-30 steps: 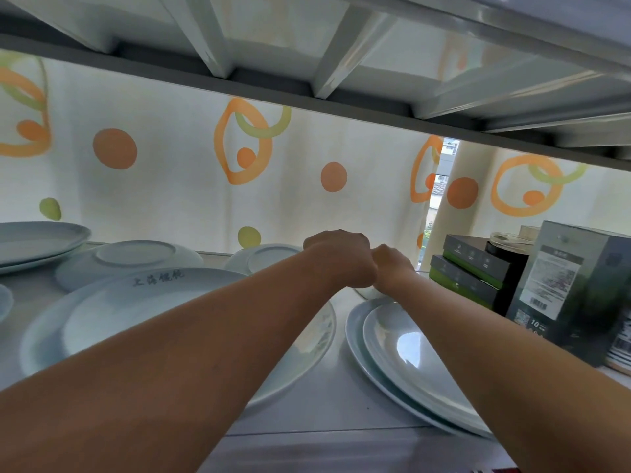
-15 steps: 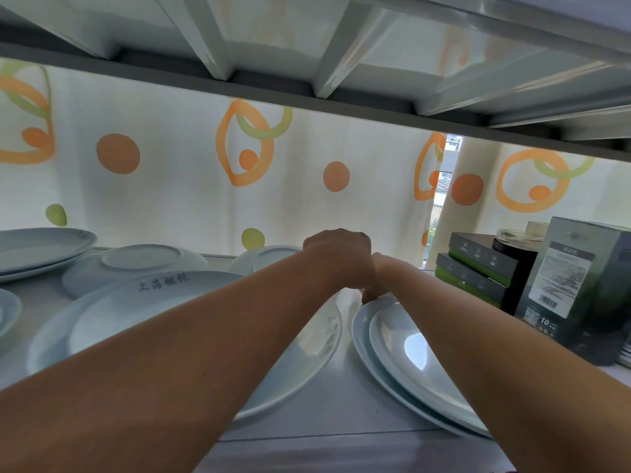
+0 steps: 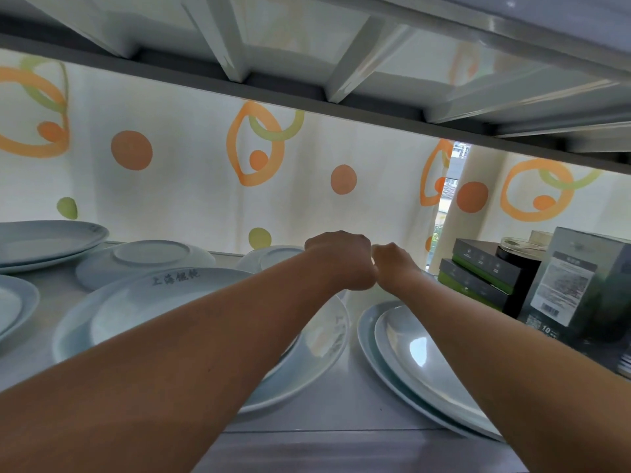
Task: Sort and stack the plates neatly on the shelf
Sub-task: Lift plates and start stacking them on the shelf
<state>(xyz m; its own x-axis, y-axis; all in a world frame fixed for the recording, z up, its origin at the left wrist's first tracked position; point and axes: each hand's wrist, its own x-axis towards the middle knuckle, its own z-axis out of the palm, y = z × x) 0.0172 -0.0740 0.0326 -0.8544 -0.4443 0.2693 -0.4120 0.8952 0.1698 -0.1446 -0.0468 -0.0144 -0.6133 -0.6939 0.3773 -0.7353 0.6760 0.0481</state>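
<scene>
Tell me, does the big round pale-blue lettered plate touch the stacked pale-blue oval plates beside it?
Apart. The head view shows bare grey shelf between the round pale-blue lettered plate and the stacked pale-blue oval plates.

A cream curtain (image 3: 191, 199) with orange rings and dots hangs behind, daylight through its gap (image 3: 452, 186).
</scene>
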